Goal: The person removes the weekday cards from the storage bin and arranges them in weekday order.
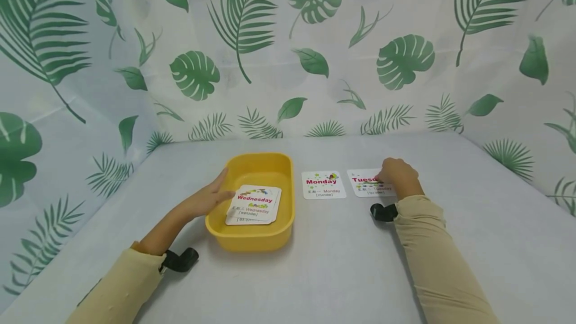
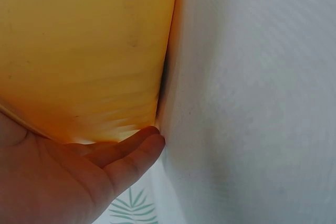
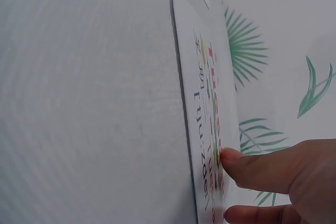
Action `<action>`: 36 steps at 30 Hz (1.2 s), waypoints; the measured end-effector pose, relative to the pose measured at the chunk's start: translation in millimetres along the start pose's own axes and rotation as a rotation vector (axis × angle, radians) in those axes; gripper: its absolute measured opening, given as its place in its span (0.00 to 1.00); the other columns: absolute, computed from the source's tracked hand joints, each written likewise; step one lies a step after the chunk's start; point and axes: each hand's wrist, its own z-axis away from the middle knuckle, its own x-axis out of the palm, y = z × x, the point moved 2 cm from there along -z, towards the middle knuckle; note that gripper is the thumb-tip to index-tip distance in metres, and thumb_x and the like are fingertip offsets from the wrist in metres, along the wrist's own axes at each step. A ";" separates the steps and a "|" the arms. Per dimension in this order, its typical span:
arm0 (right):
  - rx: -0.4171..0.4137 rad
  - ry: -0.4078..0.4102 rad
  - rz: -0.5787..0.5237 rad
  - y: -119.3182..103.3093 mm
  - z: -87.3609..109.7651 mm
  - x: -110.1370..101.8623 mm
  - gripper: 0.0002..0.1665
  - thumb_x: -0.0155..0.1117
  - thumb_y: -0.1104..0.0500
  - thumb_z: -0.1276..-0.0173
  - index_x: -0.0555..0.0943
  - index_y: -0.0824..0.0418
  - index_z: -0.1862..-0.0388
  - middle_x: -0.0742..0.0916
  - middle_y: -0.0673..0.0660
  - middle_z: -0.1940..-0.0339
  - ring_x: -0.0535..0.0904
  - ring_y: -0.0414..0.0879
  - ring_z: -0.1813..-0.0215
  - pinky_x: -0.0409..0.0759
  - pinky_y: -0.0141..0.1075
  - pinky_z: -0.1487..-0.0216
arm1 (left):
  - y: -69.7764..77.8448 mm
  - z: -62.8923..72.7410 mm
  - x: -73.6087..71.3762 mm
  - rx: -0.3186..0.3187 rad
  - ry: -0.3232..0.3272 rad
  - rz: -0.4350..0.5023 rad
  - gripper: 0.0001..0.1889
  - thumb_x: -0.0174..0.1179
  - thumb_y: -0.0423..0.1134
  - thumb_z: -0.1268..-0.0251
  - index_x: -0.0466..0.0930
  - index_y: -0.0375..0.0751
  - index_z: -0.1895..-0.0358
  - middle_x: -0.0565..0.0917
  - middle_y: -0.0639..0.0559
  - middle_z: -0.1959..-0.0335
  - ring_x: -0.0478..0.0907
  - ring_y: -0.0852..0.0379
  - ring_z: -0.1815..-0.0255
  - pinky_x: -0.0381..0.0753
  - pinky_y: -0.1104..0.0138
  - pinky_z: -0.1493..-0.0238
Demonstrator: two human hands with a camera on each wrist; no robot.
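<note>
At the left of the frame, the left hand (image 1: 204,201) holds the side of a yellow tub (image 1: 247,241), its thumb over the rim and its fairly straight fingers against the outer wall, probably to steady it. In the tub, left of centre, the Wednesday card (image 1: 256,201) lies face up over at least one more card (image 1: 278,196), touched by no fingers that show. Just right of the frame's middle, the Monday card (image 1: 323,185) lies flat on the white tabletop (image 1: 337,264), apart from both hands. Further right, with a narrow gap between, is the Tuesday card (image 1: 366,189), also face up, where the right hand (image 1: 399,174) works with bent fingers: the thumb touches the printed face, a fingertip sits by the far edge, and a small space parts the two. They seem to pinch the card's right part, though its underside is hidden. The step in hand looks like setting the Tuesday card straight beside the Monday one; the next move would call for an easy release without dragging it, then a reach left for the Wednesday card.
</note>
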 end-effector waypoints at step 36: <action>-0.367 0.210 -0.054 -90.9 53.1 -27.2 0.35 0.51 0.48 0.32 0.58 0.61 0.31 0.64 0.72 0.34 0.62 0.67 0.35 0.67 0.60 0.43 | -0.6 0.2 -1.2 -0.014 -0.007 -0.016 0.40 0.41 0.46 0.30 0.24 0.35 0.30 0.31 0.38 0.27 0.31 0.40 0.27 0.35 0.47 0.30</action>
